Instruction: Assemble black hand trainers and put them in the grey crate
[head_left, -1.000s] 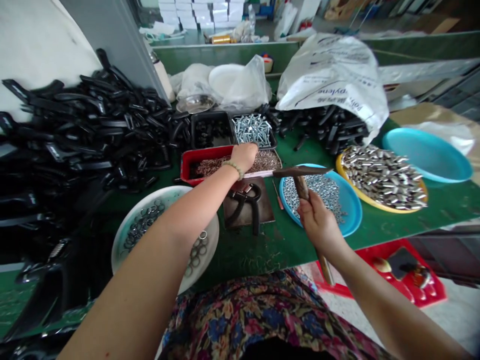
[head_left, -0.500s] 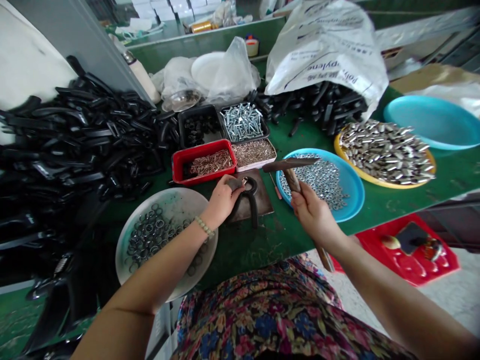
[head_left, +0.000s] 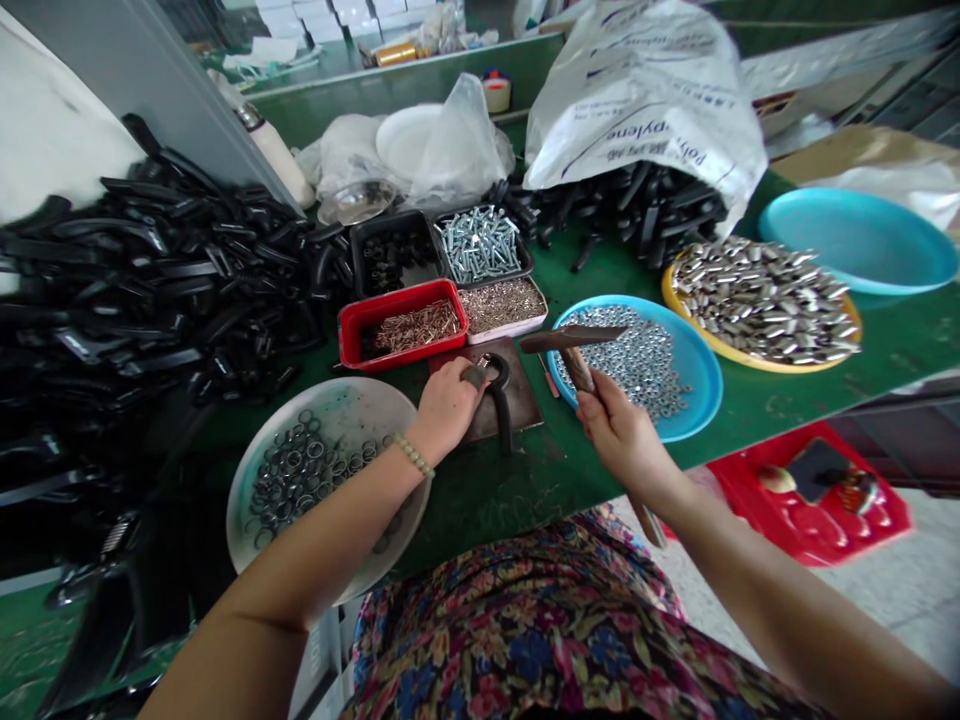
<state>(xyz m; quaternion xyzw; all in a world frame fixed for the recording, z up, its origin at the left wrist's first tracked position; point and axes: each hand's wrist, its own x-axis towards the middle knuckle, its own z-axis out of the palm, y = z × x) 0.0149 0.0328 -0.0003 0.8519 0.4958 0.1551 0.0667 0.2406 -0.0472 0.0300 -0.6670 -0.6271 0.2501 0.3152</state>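
My right hand (head_left: 621, 428) is wrapped round the wooden handle of a hammer (head_left: 574, 338). Its dark metal head is raised near the left side of the blue basin of small nuts (head_left: 675, 430). My left hand (head_left: 450, 402), with a dark band on one finger and a beaded bracelet at the wrist, is closed over a black ring-ended part (head_left: 504, 410). That part lies on a flat metal plate (head_left: 529, 400), its other arm mostly hidden by my hand. A small shiny piece shows at my fingertips, too small to name.
A bowl of metal rings (head_left: 247, 440) stands at the left, before a heap of black curved parts (head_left: 165, 270). Behind the plate are a red tray of rivet-like pins (head_left: 352, 335) and a tray of bolts (head_left: 480, 245). A yellow basin (head_left: 795, 367) holds metal sleeves.
The whole view has shifted slightly. My left hand has rolled further over the black ring-ended part, covering more of it. The hammer is still raised, its head slightly lower.
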